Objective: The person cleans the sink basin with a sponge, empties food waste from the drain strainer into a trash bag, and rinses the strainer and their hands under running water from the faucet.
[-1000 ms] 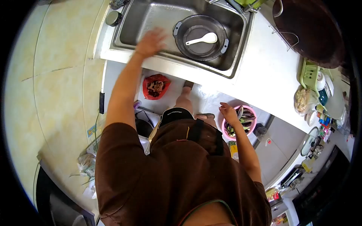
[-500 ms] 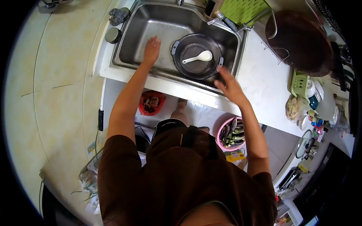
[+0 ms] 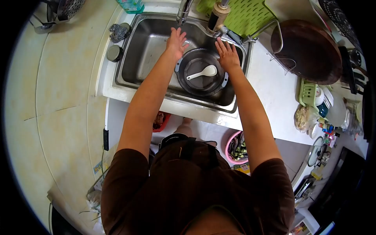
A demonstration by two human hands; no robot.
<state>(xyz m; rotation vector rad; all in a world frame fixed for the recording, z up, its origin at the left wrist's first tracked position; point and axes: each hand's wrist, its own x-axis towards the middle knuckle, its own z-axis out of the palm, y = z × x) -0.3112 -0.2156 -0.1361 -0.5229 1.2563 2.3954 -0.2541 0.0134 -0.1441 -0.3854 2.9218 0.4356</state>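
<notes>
My left hand is over the sink, just below the faucet, with its fingers spread and nothing in it. Above the right rim of a dark two-handled pot, my right hand reaches forward, also empty, its fingers stretched out. The pot stands in the sink, and a white spoon lies inside it. Whether the right hand touches the pot's rim I cannot tell.
A scouring pad and a jar lid sit left of the sink. Behind it stands a green perforated rack. At right are a large brown wok and a green basket. A pink basin of eggplants is on the floor.
Both hands have moved forward; the left has also shifted right, toward the faucet. The camera view has tilted up, showing more of the faucet and a green bottle. Pot and spoon remain in the sink.
</notes>
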